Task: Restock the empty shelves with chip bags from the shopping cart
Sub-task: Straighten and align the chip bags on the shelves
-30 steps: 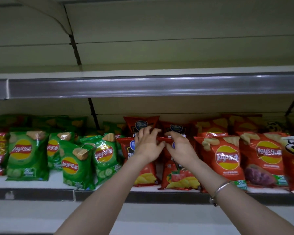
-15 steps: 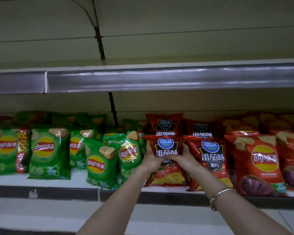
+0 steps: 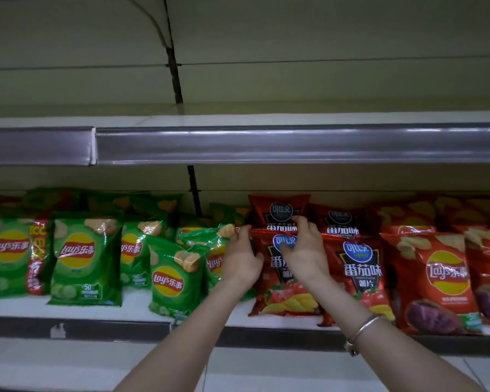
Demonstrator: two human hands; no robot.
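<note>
Red tomato chip bag (image 3: 290,299) stands on the lower shelf (image 3: 136,302), held at its top by both hands.
Above the grip runs the upper shelf's grey price rail (image 3: 294,145). Left of the grip stand green Lay's bags (image 3: 87,261); just right of it is a second tomato bag (image 3: 361,274), then orange-red Lay's bags (image 3: 439,278). The left hand (image 3: 242,263) curls round the bag's upper left edge; the right hand (image 3: 306,256) pinches its top edge. A silver bracelet (image 3: 362,331) circles the right wrist.
</note>
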